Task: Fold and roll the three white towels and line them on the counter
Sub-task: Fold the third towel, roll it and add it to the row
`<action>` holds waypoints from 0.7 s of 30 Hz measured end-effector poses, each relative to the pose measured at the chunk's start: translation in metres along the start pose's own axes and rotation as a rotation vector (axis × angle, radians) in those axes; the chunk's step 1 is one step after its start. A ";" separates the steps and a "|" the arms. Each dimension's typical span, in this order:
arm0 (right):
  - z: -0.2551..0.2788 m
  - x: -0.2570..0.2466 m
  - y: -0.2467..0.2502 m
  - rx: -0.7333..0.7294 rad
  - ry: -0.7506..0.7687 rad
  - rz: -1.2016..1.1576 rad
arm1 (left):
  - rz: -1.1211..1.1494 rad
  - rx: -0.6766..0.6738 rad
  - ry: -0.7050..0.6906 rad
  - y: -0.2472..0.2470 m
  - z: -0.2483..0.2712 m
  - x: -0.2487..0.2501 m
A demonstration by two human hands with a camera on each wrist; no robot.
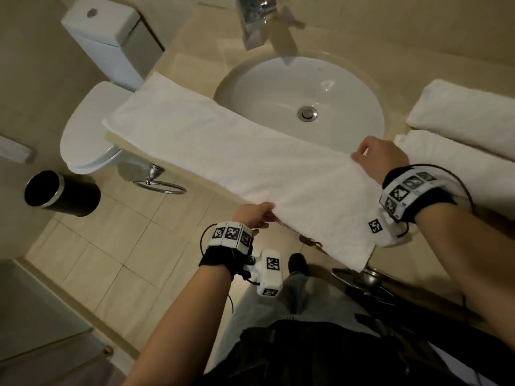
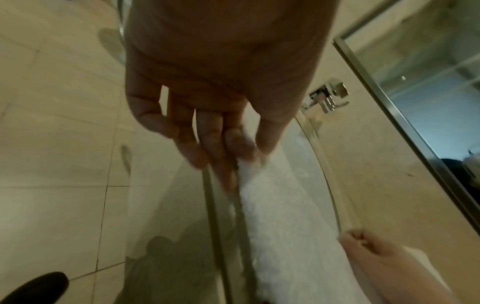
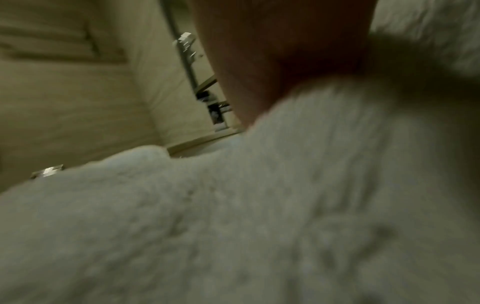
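Note:
A long white towel (image 1: 223, 151), folded into a strip, lies along the counter's front edge from the toilet side to my body, partly over the sink rim. My left hand (image 1: 255, 214) pinches its near edge between thumb and fingers; the left wrist view shows that pinch on the towel (image 2: 275, 216) by my left hand (image 2: 249, 148). My right hand (image 1: 373, 156) pinches the far edge of the same end. In the right wrist view the towel (image 3: 233, 216) fills most of the frame, blurred. Two rolled white towels (image 1: 462, 112) (image 1: 457, 162) lie side by side on the counter at right.
The round white sink (image 1: 278, 87) sits behind the towel, with a chrome faucet (image 1: 252, 23) above it. A toilet (image 1: 92, 126) stands left of the counter, a black bin (image 1: 60, 193) on the tiled floor. A chrome towel ring (image 1: 158, 185) hangs under the counter edge.

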State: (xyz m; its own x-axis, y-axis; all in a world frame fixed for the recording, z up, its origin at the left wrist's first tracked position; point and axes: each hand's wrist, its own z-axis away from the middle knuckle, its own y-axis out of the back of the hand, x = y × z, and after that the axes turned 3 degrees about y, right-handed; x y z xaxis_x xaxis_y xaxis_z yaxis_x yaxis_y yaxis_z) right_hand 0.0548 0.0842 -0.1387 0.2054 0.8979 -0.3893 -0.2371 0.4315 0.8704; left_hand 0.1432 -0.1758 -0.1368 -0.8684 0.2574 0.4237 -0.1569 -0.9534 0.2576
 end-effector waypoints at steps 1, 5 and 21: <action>0.002 0.002 -0.002 -0.034 0.002 0.067 | -0.041 -0.003 -0.012 -0.003 0.002 -0.001; 0.015 0.005 -0.014 -0.078 0.089 0.101 | -0.285 -0.256 0.016 -0.016 0.014 -0.009; 0.075 0.040 -0.018 -0.220 -0.162 -0.119 | 0.526 -0.023 -0.004 -0.070 0.017 -0.071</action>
State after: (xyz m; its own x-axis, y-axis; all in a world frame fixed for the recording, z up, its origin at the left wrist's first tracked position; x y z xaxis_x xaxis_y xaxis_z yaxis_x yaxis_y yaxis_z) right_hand 0.1386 0.1053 -0.1475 0.3886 0.8220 -0.4164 -0.3990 0.5574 0.7281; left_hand 0.2245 -0.1247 -0.1700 -0.8310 -0.2564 0.4937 0.2896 -0.9571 -0.0095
